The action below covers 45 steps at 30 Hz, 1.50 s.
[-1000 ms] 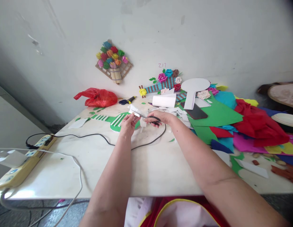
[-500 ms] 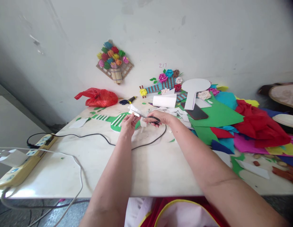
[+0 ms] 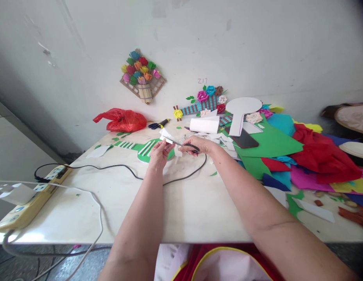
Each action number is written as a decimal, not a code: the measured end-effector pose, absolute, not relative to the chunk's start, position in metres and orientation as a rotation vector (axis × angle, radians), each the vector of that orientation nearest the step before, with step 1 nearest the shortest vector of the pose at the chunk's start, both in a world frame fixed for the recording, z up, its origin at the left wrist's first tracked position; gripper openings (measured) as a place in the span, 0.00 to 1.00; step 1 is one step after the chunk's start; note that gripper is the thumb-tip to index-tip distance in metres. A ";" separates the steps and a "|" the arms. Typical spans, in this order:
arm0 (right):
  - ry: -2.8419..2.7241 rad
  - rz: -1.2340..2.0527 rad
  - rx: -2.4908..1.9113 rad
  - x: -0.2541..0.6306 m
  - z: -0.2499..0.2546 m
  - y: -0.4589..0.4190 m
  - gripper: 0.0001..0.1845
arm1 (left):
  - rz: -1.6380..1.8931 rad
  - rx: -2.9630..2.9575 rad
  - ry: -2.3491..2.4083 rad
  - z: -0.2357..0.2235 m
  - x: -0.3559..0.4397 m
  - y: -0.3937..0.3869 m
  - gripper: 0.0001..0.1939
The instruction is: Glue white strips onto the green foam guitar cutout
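My left hand (image 3: 160,153) pinches a small piece of white paper (image 3: 165,134) over the middle of the table. My right hand (image 3: 198,145) is closed around the black handles of a pair of scissors (image 3: 193,148). The blades point left and lie at the white piece, close to my left fingertips. Beneath and behind my left hand lies a green guitar-shaped cutout (image 3: 144,157) with white strips on it, partly hidden by the hand. White paper scraps (image 3: 220,139) are scattered just beyond my right hand.
A black cable (image 3: 117,166) runs under my arms from the power strip (image 3: 25,210). At the back are a red plastic bag (image 3: 125,121), pliers (image 3: 159,124) and a white roll (image 3: 204,125). Right are a phone (image 3: 242,139), green sheets (image 3: 275,140) and red crepe paper (image 3: 322,156).
Both hands stay in nearly the same place, with the scissors still at the white piece. The whole view has shifted very slightly.
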State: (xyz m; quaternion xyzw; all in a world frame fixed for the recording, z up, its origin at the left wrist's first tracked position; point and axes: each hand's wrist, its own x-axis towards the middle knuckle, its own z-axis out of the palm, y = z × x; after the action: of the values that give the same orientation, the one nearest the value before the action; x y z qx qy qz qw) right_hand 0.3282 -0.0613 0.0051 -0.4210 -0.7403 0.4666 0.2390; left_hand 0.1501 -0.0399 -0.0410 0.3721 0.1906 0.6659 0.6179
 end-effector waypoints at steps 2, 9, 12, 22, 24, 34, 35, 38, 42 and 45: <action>-2.050 1.260 -1.164 0.329 0.007 -0.064 0.21 | 1.526 0.862 0.443 -0.040 0.150 -0.041 0.10; -2.134 1.233 -1.205 0.328 0.012 -0.067 0.23 | 1.500 0.887 0.453 -0.041 0.149 -0.041 0.10; -2.143 1.241 -1.213 0.327 0.012 -0.066 0.24 | 1.496 0.891 0.456 -0.041 0.148 -0.040 0.10; -2.187 1.305 -1.164 0.329 0.006 -0.060 0.25 | 1.473 0.908 0.429 -0.041 0.147 -0.040 0.10; -2.190 1.314 -1.157 0.329 0.007 -0.061 0.25 | 1.469 0.903 0.422 -0.041 0.147 -0.041 0.10; -2.138 1.460 -1.113 0.333 0.014 -0.066 0.24 | 1.424 0.945 0.359 -0.042 0.144 -0.042 0.09; -2.125 1.473 -1.120 0.334 0.015 -0.067 0.24 | 1.420 0.949 0.352 -0.042 0.144 -0.042 0.09; -2.106 1.508 -1.132 0.335 0.016 -0.067 0.24 | 1.416 0.953 0.342 -0.042 0.145 -0.043 0.09; -2.113 1.543 -1.134 0.335 0.017 -0.069 0.25 | 1.421 0.950 0.380 -0.040 0.146 -0.044 0.10; -2.121 1.517 -1.167 0.334 0.019 -0.071 0.24 | 1.424 0.954 0.409 -0.039 0.146 -0.045 0.11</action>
State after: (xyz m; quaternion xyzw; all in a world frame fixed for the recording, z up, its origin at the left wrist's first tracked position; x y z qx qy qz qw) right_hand 0.3341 -0.0706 0.0188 -0.4042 -0.7348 0.5258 0.1420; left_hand 0.1461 -0.0445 -0.0392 0.4177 0.1791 0.6233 0.6364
